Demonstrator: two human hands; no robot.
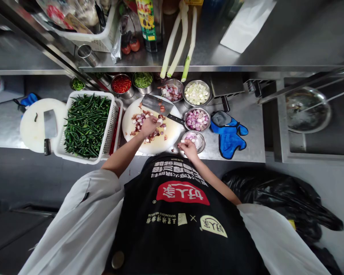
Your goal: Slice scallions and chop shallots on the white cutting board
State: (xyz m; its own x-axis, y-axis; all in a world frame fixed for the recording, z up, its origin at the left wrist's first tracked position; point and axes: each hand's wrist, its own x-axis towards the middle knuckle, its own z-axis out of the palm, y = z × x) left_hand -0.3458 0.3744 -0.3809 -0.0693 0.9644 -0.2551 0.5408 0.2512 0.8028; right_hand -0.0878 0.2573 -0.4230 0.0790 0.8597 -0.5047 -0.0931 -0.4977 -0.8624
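My left hand (150, 126) reaches over the round white cutting board (172, 139), fingers pinched on a small peeled shallot (159, 121) at their tips. Loose shallots and reddish-brown skins lie around it on the board. A cleaver (156, 104) rests across the board's far side, its black handle pointing right. My right hand (189, 149) is at the near left rim of a metal bowl (204, 147) with peeled shallots in it. Its fingers are closed together; what they hold is too small to make out. Just behind stands a fuller bowl of peeled shallots (197, 119).
Left is a white basket of green chilies (87, 124), then a second board (31, 124) with a cleaver (50, 124). Bowls of diced white vegetable (197, 93) and red chilies (121, 84) line the back. A blue cloth (231, 137) lies right. Leeks (176, 42) overhang the shelf edge.
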